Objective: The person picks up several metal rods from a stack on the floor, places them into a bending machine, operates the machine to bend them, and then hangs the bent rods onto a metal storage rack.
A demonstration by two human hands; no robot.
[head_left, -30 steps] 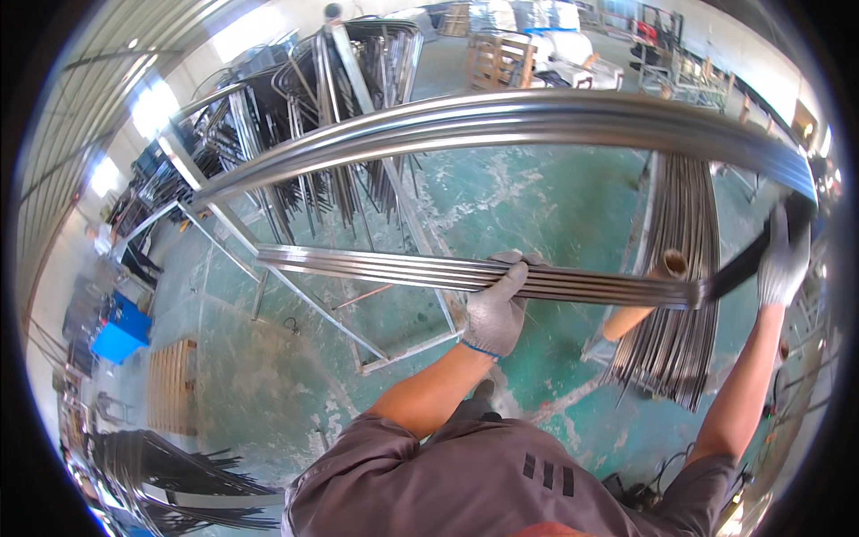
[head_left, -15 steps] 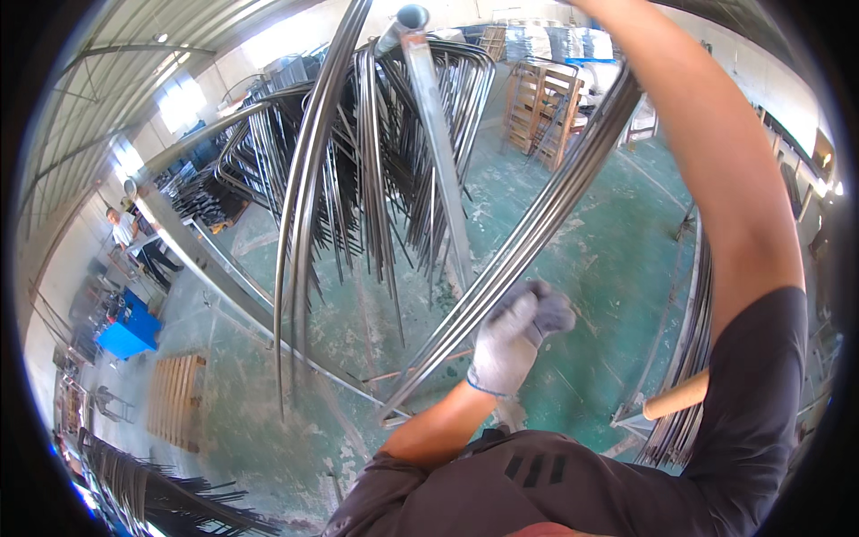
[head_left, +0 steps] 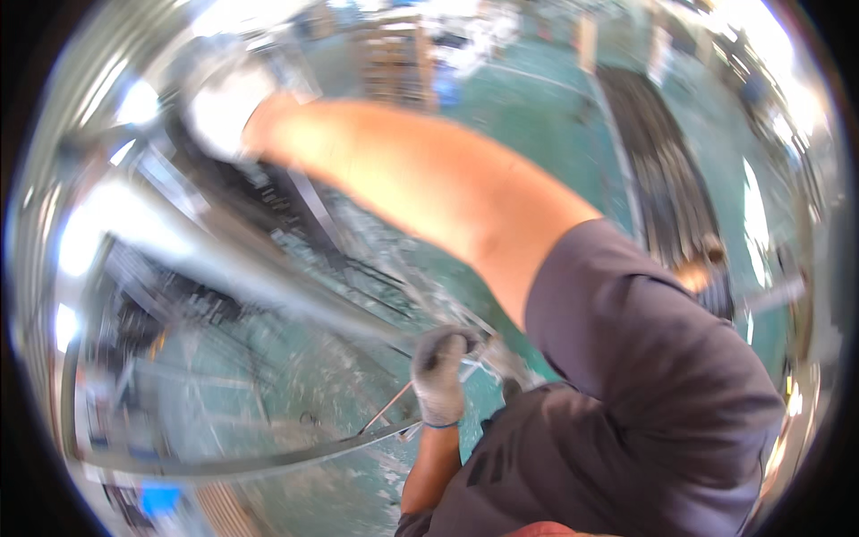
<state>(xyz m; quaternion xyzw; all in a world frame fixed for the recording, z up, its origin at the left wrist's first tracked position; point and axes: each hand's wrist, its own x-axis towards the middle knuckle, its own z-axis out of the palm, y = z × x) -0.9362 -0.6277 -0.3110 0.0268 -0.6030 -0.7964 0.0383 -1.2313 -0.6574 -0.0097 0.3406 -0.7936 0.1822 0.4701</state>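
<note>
My right arm reaches across to the upper left. Its gloved right hand (head_left: 224,106) is smeared by motion and washed out by glare, so its fingers and anything in them are hidden. Just below it are dark metal rods (head_left: 259,192), also blurred. A thick grey metal post (head_left: 259,282) slants from the upper left down toward the middle. By its lower end is my left hand (head_left: 438,380), in a pale glove with dark finger coating. Its fingers are curled in, and nothing shows sticking out of them.
A long stack of dark rods (head_left: 667,170) lies at the right on the green floor (head_left: 537,116). Wooden pallets (head_left: 394,67) stand at the back. A curved metal rail (head_left: 268,461) crosses the lower left, near a slatted pallet (head_left: 228,510) and a blue machine (head_left: 161,498).
My right arm has swung from the upper right to the upper left, and the view has turned. The bundle of rods beside my left hand no longer shows there. That hand sits lower.
</note>
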